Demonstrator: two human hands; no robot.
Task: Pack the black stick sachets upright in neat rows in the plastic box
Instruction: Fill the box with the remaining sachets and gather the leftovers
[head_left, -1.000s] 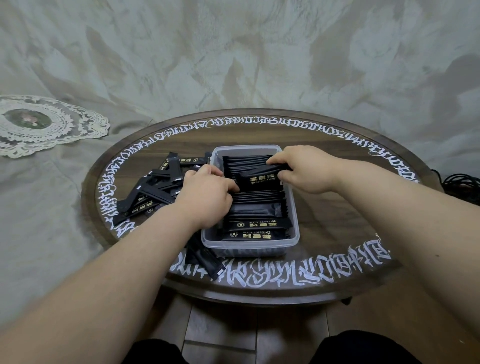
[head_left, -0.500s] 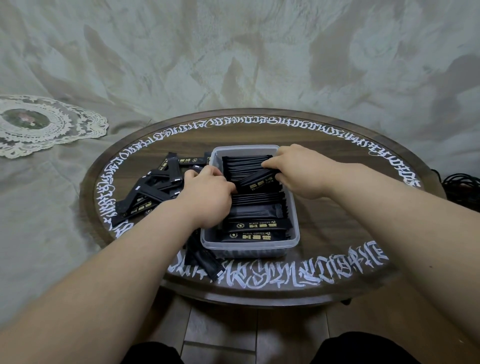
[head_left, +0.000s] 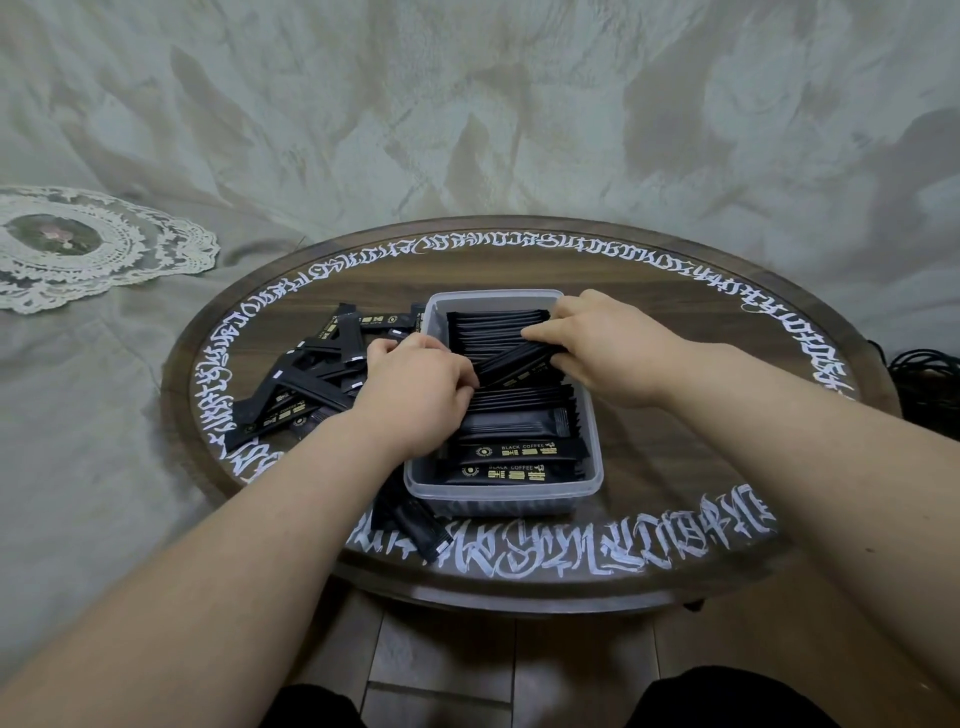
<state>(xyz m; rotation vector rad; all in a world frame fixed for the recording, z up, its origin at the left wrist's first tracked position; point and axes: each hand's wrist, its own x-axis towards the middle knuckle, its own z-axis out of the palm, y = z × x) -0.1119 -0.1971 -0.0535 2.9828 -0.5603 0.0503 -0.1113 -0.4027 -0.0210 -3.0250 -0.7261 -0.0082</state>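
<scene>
Sachets fill most of the plastic box (head_left: 589, 470), which sits near the middle of the round tabletop (head_left: 675, 441). The packed rows (head_left: 493, 332) stand on edge, running from the far wall toward you; the two nearest sachets (head_left: 511, 460) lean back with their printed faces up.

Your left hand (head_left: 415, 395) is over the left rim of the box, fingers curled. It grips the near-left end of one black stick sachet (head_left: 514, 361). Your right hand (head_left: 608, 345) is over the right half of the box, thumb and fingers pinching the far-right end of the same sachet. The sachet lies tilted, spanning diagonally between your two hands above the packed rows, with its left end lower in the view than its right end. Whether it touches the rows beneath cannot be told.

Loose sachets (head_left: 311, 379) lie in a scattered pile on the tabletop just beside the box on its left, partly behind your left hand. A few more (head_left: 415, 525) lie at the near-left corner of the box, under your left forearm.

A lace doily (head_left: 93, 244) lies on the grey cloth (head_left: 467, 104) well apart, far left.
</scene>
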